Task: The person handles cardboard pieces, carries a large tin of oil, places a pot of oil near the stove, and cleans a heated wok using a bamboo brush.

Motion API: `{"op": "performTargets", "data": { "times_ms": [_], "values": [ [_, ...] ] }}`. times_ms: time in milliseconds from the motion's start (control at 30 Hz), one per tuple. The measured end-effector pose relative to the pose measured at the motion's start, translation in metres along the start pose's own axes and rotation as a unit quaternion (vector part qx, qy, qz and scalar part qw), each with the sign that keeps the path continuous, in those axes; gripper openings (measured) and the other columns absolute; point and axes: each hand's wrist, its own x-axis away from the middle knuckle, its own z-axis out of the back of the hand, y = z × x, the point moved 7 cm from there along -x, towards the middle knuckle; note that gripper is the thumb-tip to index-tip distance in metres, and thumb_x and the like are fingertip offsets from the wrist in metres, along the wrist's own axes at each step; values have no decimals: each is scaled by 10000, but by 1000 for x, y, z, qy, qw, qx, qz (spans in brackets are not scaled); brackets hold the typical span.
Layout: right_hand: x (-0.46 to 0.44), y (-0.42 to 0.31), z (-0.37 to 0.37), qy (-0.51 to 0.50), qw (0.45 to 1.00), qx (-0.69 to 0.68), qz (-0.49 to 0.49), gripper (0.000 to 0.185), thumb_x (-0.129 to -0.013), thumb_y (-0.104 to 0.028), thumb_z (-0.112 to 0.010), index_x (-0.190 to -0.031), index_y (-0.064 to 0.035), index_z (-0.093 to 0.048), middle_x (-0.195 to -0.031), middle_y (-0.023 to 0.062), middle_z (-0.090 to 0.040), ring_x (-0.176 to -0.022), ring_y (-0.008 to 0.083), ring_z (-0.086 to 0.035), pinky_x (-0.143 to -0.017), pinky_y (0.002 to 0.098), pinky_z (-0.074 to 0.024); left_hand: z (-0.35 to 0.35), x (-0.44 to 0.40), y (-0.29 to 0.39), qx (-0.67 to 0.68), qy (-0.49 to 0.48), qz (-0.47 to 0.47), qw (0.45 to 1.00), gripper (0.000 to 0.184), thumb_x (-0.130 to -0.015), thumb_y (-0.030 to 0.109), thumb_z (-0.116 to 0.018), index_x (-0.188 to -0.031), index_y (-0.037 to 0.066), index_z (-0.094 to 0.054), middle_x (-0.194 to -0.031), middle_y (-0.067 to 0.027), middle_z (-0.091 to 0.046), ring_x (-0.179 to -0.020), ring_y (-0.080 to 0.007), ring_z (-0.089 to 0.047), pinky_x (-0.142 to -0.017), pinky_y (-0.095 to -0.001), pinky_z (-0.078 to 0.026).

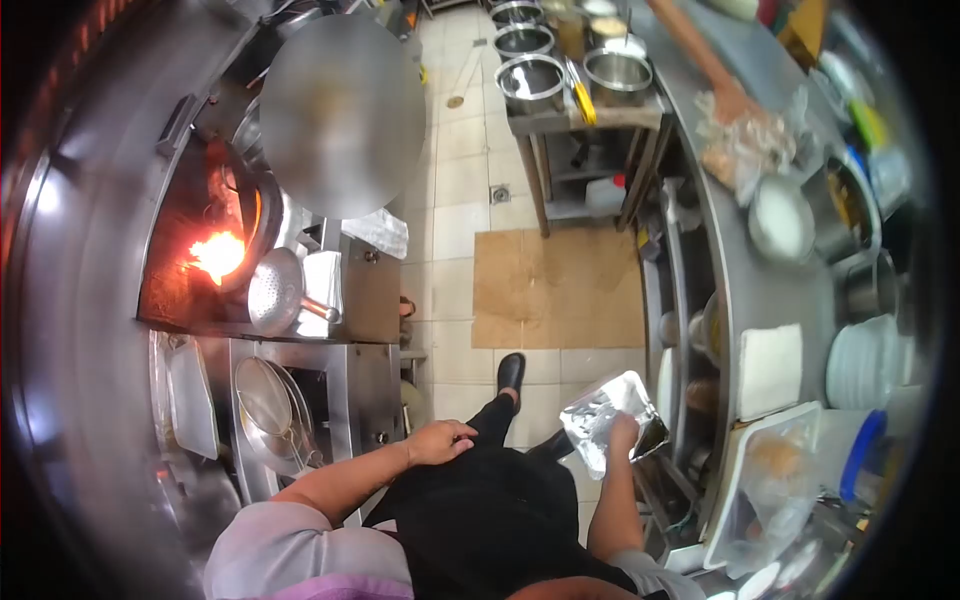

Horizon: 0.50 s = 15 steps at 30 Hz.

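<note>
My left hand [441,442] is in front of my black apron, near the left counter. Its fingers are loosely curled and apart, with nothing visible in them. Lower right of the middle, my right hand [623,432] grips a shiny silver foil tray [594,420], which hangs tilted over the floor beside the right counter. The fingers of that hand are closed at the tray, and part of them is hard to make out.
A flame [218,256] burns at the left stove, beside a perforated ladle [276,290]. A blurred area covers the upper left. Ahead, cardboard [558,288] lies on the tiles before a pot stand [590,120]. Someone's arm [690,40] reaches over the right counter [725,230].
</note>
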Motion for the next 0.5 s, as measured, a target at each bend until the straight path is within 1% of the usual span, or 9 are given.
{"op": "performTargets", "data": {
  "times_ms": [33,100,167,200,233,300,333,400,500],
  "values": [
    [33,-67,29,-14,997,63,30,282,-959,-261,-673,-918,14,-720,-918,223,-763,-832,399,-714,-804,500,-543,-3,-1,4,38,11,-4,999,367,-1031,328,-658,-1276,71,-752,-1236,-195,-746,-1155,-365,-708,-1040,-445,-547],
    [65,-136,48,-69,990,49,110,329,-954,-250,-623,-884,58,-717,-798,208,-723,-749,279,-655,-732,465,-514,-3,-5,16,63,46,-19,997,382,-1049,353,-638,-1283,73,-750,-1221,-195,-752,-1120,-343,-729,-1006,-423,-555],
    [119,-242,80,-122,981,18,152,289,-935,-224,-651,-793,28,-666,-706,137,-665,-675,213,-607,-648,426,-475,-17,-16,-3,220,53,86,970,397,-1067,384,-614,-1242,54,-750,-1109,-170,-766,-996,-289,-745,-945,-401,-561],
    [141,-286,91,-154,974,-11,165,267,-950,-212,-657,-799,8,-658,-691,97,-644,-649,186,-583,-619,392,-461,-36,-32,-31,288,86,92,949,427,-1078,437,-592,-1197,58,-750,-989,-98,-756,-849,-227,-707,-800,-378,-571],
    [168,-335,103,-189,965,-38,176,247,-965,-200,-663,-804,-13,-650,-676,56,-623,-623,160,-559,-590,358,-447,-29,-31,-24,297,98,86,946,427,-1078,437,-592,-1197,58,-750,-989,-98,-756,-849,-227,-707,-800,-378,-571],
    [199,-409,112,-255,949,-49,177,226,-990,-190,-666,-830,-32,-649,-681,20,-604,-611,123,-533,-572,313,-425,-2,-39,-21,422,176,150,876,461,-1074,477,-587,-1157,52,-744,-947,-50,-733,-779,-196,-659,-677,-353,-551],
    [214,-442,110,-318,933,-65,157,207,-1014,-180,-668,-855,-51,-648,-686,-16,-585,-598,87,-508,-554,268,-402,10,-46,-19,432,186,144,871,461,-1074,477,-587,-1157,52,-744,-947,-50,-733,-779,-196,-659,-677,-353,-551],
    [242,-513,110,-376,905,-90,178,197,-1032,-178,-669,-869,-69,-649,-694,-33,-577,-598,60,-495,-552,241,-387,37,-64,-37,510,260,169,802,508,-1076,503,-571,-1203,43,-743,-988,-55,-733,-757,-202,-651,-613,-343,-534],
    [278,-619,102,-476,846,-122,204,205,-1058,-197,-688,-889,-85,-663,-747,-58,-608,-623,26,-503,-541,228,-386,77,-92,-64,532,327,207,753,515,-1088,495,-541,-1245,48,-745,-1018,-96,-742,-800,-212,-675,-676,-354,-554]
  ]
}}
